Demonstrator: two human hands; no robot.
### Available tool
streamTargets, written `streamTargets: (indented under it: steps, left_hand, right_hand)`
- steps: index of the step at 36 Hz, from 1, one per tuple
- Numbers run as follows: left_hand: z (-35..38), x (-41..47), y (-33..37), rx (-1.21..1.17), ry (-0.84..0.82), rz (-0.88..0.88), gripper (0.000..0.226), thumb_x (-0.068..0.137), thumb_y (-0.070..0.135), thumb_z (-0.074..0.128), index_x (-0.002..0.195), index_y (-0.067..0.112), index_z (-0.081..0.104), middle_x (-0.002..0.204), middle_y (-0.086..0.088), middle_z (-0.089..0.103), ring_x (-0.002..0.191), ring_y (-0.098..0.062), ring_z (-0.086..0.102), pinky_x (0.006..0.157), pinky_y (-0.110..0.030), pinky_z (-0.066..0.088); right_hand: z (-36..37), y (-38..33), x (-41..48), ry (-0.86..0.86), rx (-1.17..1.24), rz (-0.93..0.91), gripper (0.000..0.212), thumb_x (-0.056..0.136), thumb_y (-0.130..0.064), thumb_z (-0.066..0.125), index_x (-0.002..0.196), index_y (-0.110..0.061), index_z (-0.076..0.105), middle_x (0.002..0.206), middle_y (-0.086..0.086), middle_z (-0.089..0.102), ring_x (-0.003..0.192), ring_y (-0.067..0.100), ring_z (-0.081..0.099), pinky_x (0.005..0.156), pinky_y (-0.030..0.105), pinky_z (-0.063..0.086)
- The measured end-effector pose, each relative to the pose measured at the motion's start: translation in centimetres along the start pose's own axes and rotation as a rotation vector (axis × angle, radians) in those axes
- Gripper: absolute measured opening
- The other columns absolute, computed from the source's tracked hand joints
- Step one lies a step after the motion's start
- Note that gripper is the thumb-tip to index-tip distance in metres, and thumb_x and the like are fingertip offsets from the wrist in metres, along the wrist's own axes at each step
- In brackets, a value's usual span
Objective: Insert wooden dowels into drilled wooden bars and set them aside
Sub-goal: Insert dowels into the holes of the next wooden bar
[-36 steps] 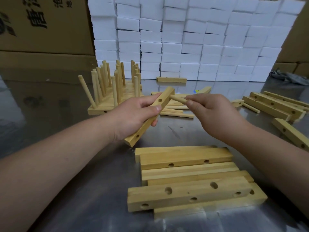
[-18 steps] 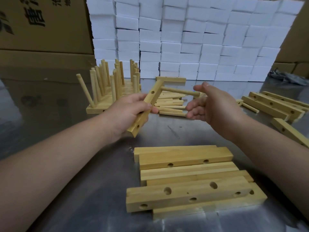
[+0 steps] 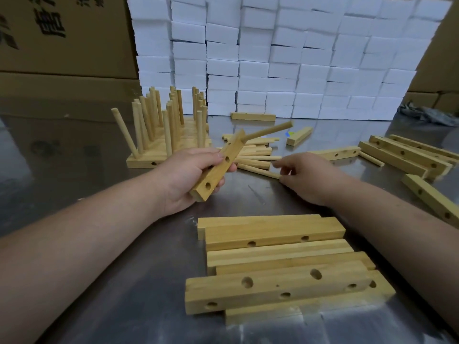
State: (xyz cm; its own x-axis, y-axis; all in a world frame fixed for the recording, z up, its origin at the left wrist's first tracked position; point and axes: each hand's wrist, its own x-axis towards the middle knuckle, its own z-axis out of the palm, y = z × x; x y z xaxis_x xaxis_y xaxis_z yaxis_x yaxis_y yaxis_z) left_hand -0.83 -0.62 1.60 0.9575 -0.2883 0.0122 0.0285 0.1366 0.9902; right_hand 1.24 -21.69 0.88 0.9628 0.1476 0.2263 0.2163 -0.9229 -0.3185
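Note:
My left hand (image 3: 191,177) grips a drilled wooden bar (image 3: 221,165), tilted with its far end raised. One dowel (image 3: 267,131) sticks out of the bar's upper hole and points right. My right hand (image 3: 301,178) is down on the table at the pile of loose dowels (image 3: 253,157), its fingertips touching a dowel (image 3: 260,171) at the pile's near edge. A group of finished bars with upright dowels (image 3: 164,130) stands at the back left.
A stack of drilled bars (image 3: 278,264) lies on the metal table (image 3: 99,281) in front of me. More bars (image 3: 407,157) lie at the right. A wall of white blocks (image 3: 273,58) and cardboard boxes (image 3: 62,33) close the back.
My right hand pushed a dowel into the bar's upper hole, let it go, then dropped to the loose dowels. My left hand tilted the bar more upright.

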Motion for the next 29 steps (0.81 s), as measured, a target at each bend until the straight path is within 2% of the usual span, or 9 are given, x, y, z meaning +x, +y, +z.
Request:
streamTargets:
  steps: [3, 9, 12, 15, 18, 21, 25, 27, 29]
  left_hand:
    - [0.0, 0.2, -0.1, -0.011, 0.048, 0.005, 0.024, 0.096, 0.009, 0.042, 0.111, 0.002, 0.058, 0.072, -0.004, 0.065, 0.053, -0.012, 0.049, 0.046, -0.019, 0.042]
    - [-0.2, 0.4, 0.0, -0.020, 0.131, 0.029, 0.030, 0.094, 0.013, 0.047, 0.123, 0.013, 0.054, 0.081, -0.006, 0.064, 0.054, -0.010, 0.050, 0.047, -0.017, 0.045]
    - [-0.3, 0.4, 0.0, 0.002, 0.150, 0.037, 0.031, 0.094, 0.014, 0.048, 0.124, 0.015, 0.054, 0.083, -0.005, 0.064, 0.056, -0.010, 0.050, 0.048, -0.017, 0.045]
    - [-0.2, 0.3, -0.1, 0.041, 0.143, 0.047, 0.024, 0.095, 0.014, 0.048, 0.116, 0.020, 0.057, 0.085, -0.005, 0.064, 0.058, -0.010, 0.050, 0.051, -0.018, 0.045]
    - [-0.1, 0.2, -0.1, 0.061, 0.136, 0.054, 0.019, 0.095, 0.013, 0.047, 0.097, 0.025, 0.061, 0.087, -0.004, 0.064, 0.060, -0.010, 0.049, 0.055, -0.019, 0.044]
    - [0.1, 0.1, -0.1, 0.062, 0.108, 0.065, 0.022, 0.095, 0.012, 0.047, 0.090, 0.028, 0.062, 0.086, -0.003, 0.064, 0.059, -0.009, 0.050, 0.054, -0.018, 0.044]
    - [0.4, 0.1, -0.3, 0.077, 0.075, 0.067, 0.022, 0.094, 0.013, 0.049, 0.089, 0.031, 0.060, 0.086, -0.003, 0.066, 0.059, -0.009, 0.052, 0.057, -0.020, 0.044]
    - [0.5, 0.1, -0.3, 0.068, 0.080, 0.064, 0.021, 0.094, 0.013, 0.049, 0.088, 0.029, 0.061, 0.085, -0.004, 0.067, 0.058, -0.008, 0.053, 0.057, -0.020, 0.044]
    - [0.6, 0.1, -0.2, 0.041, 0.107, 0.061, 0.019, 0.094, 0.013, 0.049, 0.090, 0.026, 0.063, 0.083, -0.005, 0.067, 0.058, -0.010, 0.052, 0.054, -0.019, 0.045]
  right_hand:
    - [-0.2, -0.3, 0.0, -0.010, -0.043, 0.019, 0.031, 0.094, -0.017, 0.046, 0.118, -0.025, 0.064, 0.114, -0.001, 0.063, 0.096, 0.018, 0.054, 0.075, 0.025, 0.036]
    - [-1.5, -0.8, -0.6, -0.003, 0.094, -0.051, 0.031, 0.097, -0.013, 0.037, 0.113, -0.022, 0.062, 0.085, 0.004, 0.060, 0.068, 0.016, 0.050, 0.059, 0.027, 0.039]
    - [-1.9, -1.2, -1.4, -0.010, 0.183, -0.103, 0.032, 0.098, -0.016, 0.037, 0.118, -0.024, 0.060, 0.075, -0.007, 0.055, 0.063, 0.007, 0.047, 0.053, 0.012, 0.036]
    - [-1.9, -1.7, -1.9, -0.008, 0.193, -0.132, 0.029, 0.098, -0.019, 0.037, 0.118, -0.022, 0.058, 0.076, -0.013, 0.052, 0.067, -0.001, 0.048, 0.052, 0.004, 0.034]
    - [-2.1, -2.5, -2.2, 0.013, 0.206, -0.183, 0.020, 0.098, -0.019, 0.037, 0.098, -0.022, 0.058, 0.068, -0.009, 0.049, 0.059, -0.010, 0.045, 0.051, 0.006, 0.033]
    - [-2.1, -2.9, -2.3, 0.027, 0.201, -0.189, 0.022, 0.098, -0.020, 0.039, 0.082, -0.030, 0.050, 0.062, -0.008, 0.046, 0.051, -0.007, 0.043, 0.047, 0.010, 0.034]
    - [-2.0, -3.3, -2.6, 0.035, 0.191, -0.200, 0.021, 0.095, -0.018, 0.040, 0.089, -0.028, 0.058, 0.063, -0.004, 0.050, 0.050, 0.004, 0.042, 0.046, 0.015, 0.033]
    - [-2.2, -3.3, -2.8, 0.063, 0.199, -0.207, 0.024, 0.093, -0.017, 0.041, 0.097, -0.016, 0.065, 0.075, 0.009, 0.061, 0.054, 0.007, 0.044, 0.046, 0.019, 0.033]
    - [-2.3, -3.3, -2.9, 0.093, 0.198, -0.191, 0.028, 0.093, -0.017, 0.041, 0.107, -0.018, 0.066, 0.092, 0.007, 0.068, 0.062, 0.011, 0.050, 0.056, 0.018, 0.041]
